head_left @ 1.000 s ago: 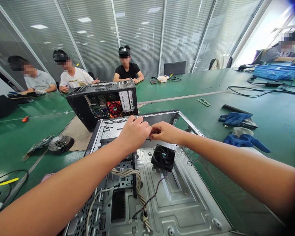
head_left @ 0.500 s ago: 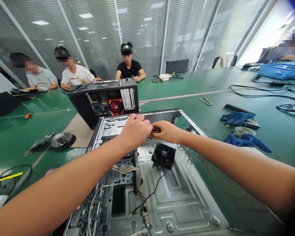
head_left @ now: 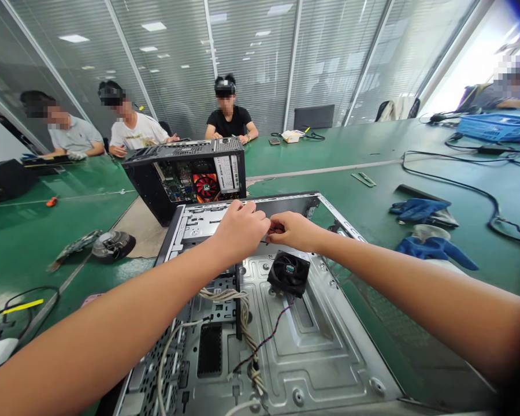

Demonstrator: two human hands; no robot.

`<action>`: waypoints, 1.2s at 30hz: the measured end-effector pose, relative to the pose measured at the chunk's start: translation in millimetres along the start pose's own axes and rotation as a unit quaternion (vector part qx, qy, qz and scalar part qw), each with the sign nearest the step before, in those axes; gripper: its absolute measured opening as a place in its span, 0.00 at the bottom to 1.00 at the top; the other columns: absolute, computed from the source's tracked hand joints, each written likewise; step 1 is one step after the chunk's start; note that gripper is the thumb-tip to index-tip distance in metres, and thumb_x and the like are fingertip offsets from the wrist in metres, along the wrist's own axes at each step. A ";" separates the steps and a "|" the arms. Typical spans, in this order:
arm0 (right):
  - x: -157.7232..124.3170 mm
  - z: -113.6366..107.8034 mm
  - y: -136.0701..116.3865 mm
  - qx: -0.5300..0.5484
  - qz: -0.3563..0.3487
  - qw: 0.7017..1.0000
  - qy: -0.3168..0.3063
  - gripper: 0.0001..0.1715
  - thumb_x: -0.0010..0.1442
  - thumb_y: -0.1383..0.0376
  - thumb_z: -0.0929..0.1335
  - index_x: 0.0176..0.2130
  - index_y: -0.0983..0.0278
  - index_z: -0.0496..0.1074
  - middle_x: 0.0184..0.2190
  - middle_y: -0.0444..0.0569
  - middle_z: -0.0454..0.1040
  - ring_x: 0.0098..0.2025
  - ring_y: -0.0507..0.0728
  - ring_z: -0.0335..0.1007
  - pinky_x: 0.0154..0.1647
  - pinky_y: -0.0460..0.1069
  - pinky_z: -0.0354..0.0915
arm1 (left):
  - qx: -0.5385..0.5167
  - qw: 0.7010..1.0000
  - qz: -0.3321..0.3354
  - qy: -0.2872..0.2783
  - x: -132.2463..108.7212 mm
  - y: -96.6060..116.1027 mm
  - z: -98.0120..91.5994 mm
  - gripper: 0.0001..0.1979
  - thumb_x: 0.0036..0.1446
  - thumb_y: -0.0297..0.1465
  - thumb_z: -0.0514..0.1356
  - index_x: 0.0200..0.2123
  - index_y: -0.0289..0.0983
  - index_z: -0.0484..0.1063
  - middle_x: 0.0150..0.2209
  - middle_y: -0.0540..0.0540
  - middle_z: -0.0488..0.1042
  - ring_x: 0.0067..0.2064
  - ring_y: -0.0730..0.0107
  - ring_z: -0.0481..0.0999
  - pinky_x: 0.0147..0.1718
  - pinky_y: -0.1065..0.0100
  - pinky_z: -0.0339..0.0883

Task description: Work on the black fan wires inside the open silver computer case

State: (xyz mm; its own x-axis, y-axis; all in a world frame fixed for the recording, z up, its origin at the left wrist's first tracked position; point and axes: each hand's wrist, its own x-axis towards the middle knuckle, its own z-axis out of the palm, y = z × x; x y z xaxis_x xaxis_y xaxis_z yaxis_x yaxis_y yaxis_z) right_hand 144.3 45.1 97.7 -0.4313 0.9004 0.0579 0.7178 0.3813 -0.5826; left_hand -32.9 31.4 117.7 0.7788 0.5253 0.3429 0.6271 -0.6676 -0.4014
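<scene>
Left hand (head_left: 242,230) and right hand (head_left: 291,231) curl nearly closed, hold unclear; it is better to work gently, avoiding the nearer fan (head_left: 289,274).

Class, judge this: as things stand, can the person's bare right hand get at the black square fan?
Likely yes: the black square fan lies in the open silver metal case, close to the right hand, with nothing visible covering it.

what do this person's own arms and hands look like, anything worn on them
The left arm and right arm are bare where they show, with no sleeve in view. The left hand and right hand are ungloved. No watch, bracelet or marking shows; rings can't be ruled out.
</scene>
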 end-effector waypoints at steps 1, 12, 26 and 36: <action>-0.2 0.0 0.1 0.001 0.000 1.000 0.000 0.10 0.48 0.64 0.68 0.24 0.62 0.62 0.22 0.41 0.64 0.27 0.51 0.56 0.28 0.48 0.51 | -0.001 1.000 0.000 0.001 0.0 -0.1 0.2 0.05 0.56 0.24 0.56 0.29 0.35 0.71 0.31 0.43 0.76 0.40 0.58 0.70 0.36 0.59 0.53; -1.0 -0.5 -1.0 -0.007 -0.003 1.000 -0.009 0.09 0.49 0.63 0.68 0.24 0.62 0.62 0.23 0.42 0.64 0.27 0.52 0.57 0.29 0.48 0.52 | -0.003 1.000 0.002 -0.004 -1.7 -0.6 0.0 0.06 0.56 0.23 0.56 0.29 0.35 0.71 0.31 0.44 0.76 0.40 0.58 0.70 0.36 0.59 0.53; 0.7 0.4 3.2 0.031 -0.010 0.999 -0.010 0.09 0.52 0.61 0.67 0.25 0.63 0.64 0.24 0.44 0.68 0.28 0.53 0.59 0.29 0.49 0.53 | -0.001 1.000 -0.003 0.006 -1.0 -1.7 1.1 0.06 0.57 0.24 0.56 0.29 0.35 0.70 0.31 0.44 0.76 0.39 0.59 0.70 0.36 0.59 0.53; -0.2 -5.1 0.6 0.079 -0.009 0.997 -0.022 0.16 0.59 0.61 0.60 0.29 0.66 0.72 0.27 0.49 0.71 0.30 0.55 0.61 0.33 0.51 0.56 | 0.002 1.000 -0.018 0.002 -1.5 -1.4 -0.2 0.06 0.58 0.25 0.56 0.29 0.35 0.71 0.31 0.44 0.76 0.39 0.59 0.70 0.36 0.59 0.52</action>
State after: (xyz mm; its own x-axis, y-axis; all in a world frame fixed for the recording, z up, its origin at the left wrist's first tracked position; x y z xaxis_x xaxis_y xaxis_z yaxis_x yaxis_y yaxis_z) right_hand 147.6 46.2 101.5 -0.4699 0.8820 0.0360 0.6160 0.3569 -0.7023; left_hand -34.8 31.4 117.9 0.7558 0.5468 0.3603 0.6546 -0.6464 -0.3920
